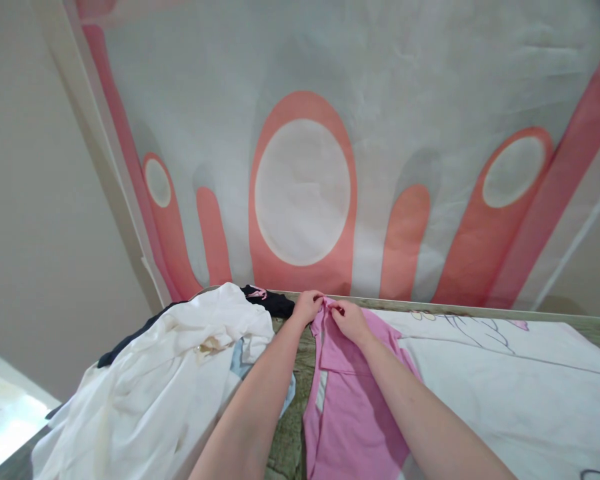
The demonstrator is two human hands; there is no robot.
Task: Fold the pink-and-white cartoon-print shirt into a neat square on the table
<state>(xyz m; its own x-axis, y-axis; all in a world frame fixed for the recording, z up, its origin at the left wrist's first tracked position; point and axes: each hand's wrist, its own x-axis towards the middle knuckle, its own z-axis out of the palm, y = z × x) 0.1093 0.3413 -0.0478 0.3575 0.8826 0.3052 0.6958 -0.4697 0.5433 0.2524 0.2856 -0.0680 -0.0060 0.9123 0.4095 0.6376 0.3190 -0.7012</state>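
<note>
A pink garment [357, 407] lies on the greenish-brown surface in front of me, its near end cut off by the picture's lower edge. At its far end my left hand [310, 307] pinches the edge of the cloth. Close beside it on the right, my right hand [349, 320] also has its fingers closed on the pink cloth. Part of the garment is folded over, with a crease across its upper half. My right forearm covers some of its right side. A narrow grey-white strip shows along its left side.
To the left is a heap of white clothes [145, 393], with a black cloth [280, 305] behind it. White fabric with line drawings [510, 373] lies flat on the right. A wall panel [303, 280] with coral shapes rises behind the greenish-brown surface [295, 427].
</note>
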